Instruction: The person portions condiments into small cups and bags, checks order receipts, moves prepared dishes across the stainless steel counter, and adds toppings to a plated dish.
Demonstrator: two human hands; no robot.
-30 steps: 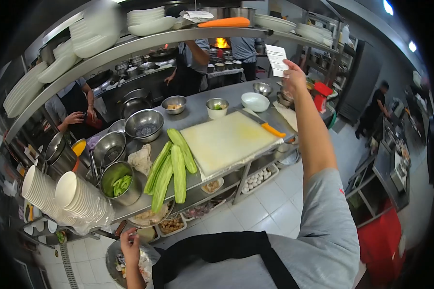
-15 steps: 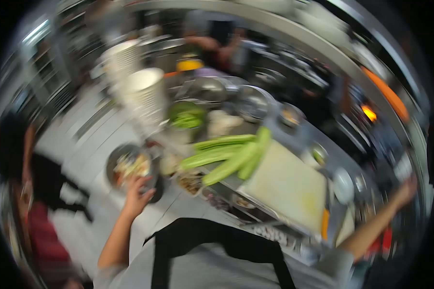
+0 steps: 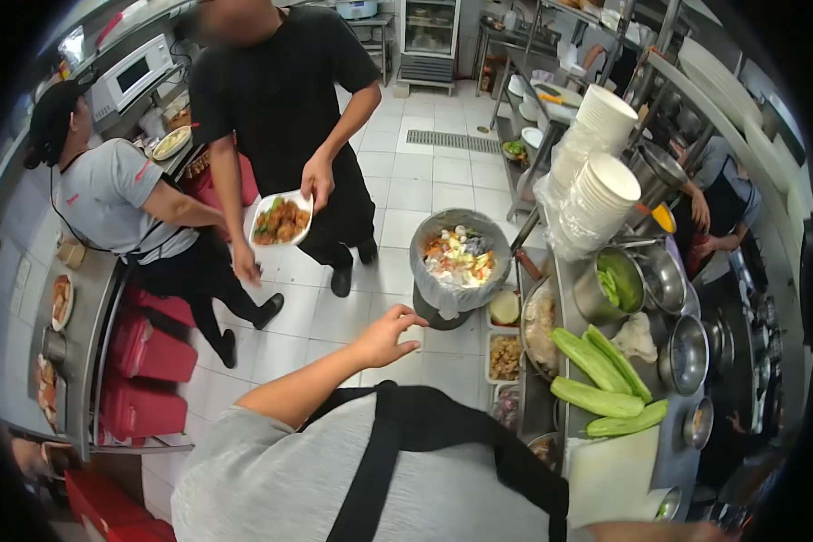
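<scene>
My left hand is held out over the tiled floor, holding nothing, its thumb and fingers apart. Just beyond it stands a bin with a grey liner, full of food scraps. My right hand shows only in part at the bottom right edge, its fingers blurred and cut off. It is near the white cutting board and a small metal bowl with something green. Several peeled light-green gourds or cucumbers lie across the far end of the board.
Ahead, a person in black holds a white plate of browned food pieces. Another person in grey stands at the left counter, above red bins. Stacked white containers and metal bowls crowd the right counter.
My view has swung left, bringing both people on the left and the plate into sight. My right arm has dropped toward the bottom edge. My left hand stays free.
</scene>
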